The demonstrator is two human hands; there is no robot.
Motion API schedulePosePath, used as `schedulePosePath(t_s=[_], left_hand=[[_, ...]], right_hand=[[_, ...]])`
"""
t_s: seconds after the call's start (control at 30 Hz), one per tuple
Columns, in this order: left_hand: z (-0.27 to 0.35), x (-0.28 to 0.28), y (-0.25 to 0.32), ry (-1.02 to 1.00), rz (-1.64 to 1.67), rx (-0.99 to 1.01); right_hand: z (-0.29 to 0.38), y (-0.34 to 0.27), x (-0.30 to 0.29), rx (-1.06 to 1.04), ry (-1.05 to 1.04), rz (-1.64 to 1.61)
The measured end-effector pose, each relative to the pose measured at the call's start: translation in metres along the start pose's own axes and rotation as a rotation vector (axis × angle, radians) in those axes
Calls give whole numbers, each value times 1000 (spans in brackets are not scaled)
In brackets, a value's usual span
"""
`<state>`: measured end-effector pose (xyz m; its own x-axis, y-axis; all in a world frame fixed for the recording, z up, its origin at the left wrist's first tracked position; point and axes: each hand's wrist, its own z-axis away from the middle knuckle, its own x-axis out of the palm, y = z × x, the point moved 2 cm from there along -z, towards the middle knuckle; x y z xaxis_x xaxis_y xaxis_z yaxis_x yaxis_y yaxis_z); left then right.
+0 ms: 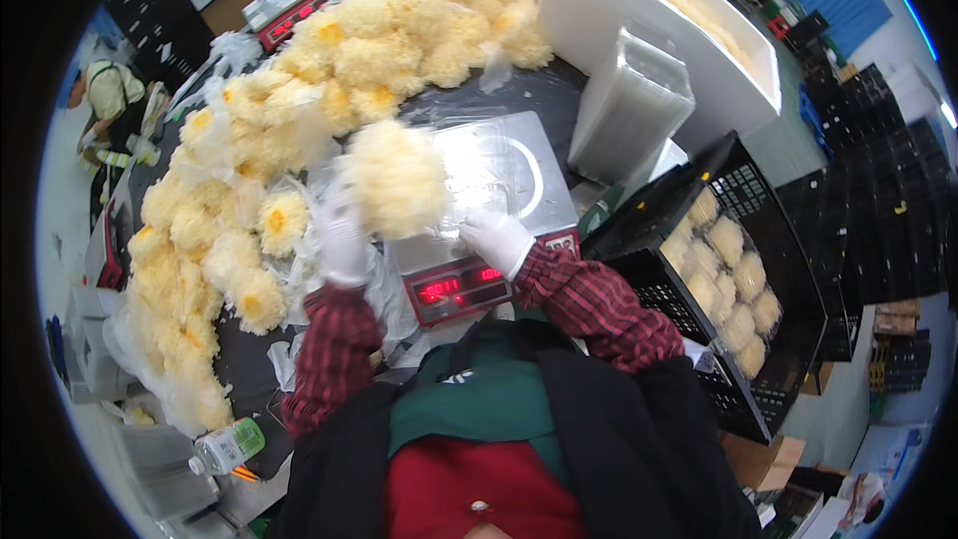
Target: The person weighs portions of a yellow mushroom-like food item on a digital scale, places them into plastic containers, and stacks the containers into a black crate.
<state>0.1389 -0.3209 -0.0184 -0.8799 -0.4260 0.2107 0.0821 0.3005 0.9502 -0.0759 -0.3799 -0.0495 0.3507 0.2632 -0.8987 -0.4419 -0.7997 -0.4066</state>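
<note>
My left hand point(346, 243), in a white glove, holds a pale yellow, frilly head of fungus point(395, 178), probably snow fungus. Both are blurred by motion, and the head hides some of the fingers. It hangs over the left part of a digital scale point(550, 198) with a steel pan and lit red digits. A clear plastic container point(486, 165) rests on the pan, its outline hard to make out in the glare. The gloved fingers of my right hand point(496, 239) are curled at its near edge. Thin white plastic wrap point(393, 299) lies below my left hand.
A long heap of fungus heads point(419, 30) curves along the table's left and back. Stacked clear containers point(632, 105) stand by a white foam box point(666, 22). At right, a tilted black crate point(793, 269) holds packed heads point(726, 239). A bottle point(228, 447) lies lower left; another person point(112, 97) works beyond.
</note>
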Motion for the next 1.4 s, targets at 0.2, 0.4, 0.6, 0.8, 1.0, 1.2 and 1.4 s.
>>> schedulePosePath(t_s=[0.2,0.4,0.6,0.8,1.0,1.2,1.4], left_hand=[[4,49,-20,-326,-869,463],[-34,12,-26,-75,-447,-102],[-50,34,-56,-238,147,-504],[-27,11,-26,-515,-215,91],[55,17,-11,-324,-625,50],[79,46,-12,-149,120,-476],[83,96,7,-349,231,-385]], right_hand=[[27,-50,-53,12,644,143],[73,10,-37,520,857,84],[56,11,-15,825,354,-703],[48,19,-2,638,348,-1271],[49,10,-5,682,374,-1294],[49,20,8,466,589,-1132],[103,-24,-110,571,825,-755]])
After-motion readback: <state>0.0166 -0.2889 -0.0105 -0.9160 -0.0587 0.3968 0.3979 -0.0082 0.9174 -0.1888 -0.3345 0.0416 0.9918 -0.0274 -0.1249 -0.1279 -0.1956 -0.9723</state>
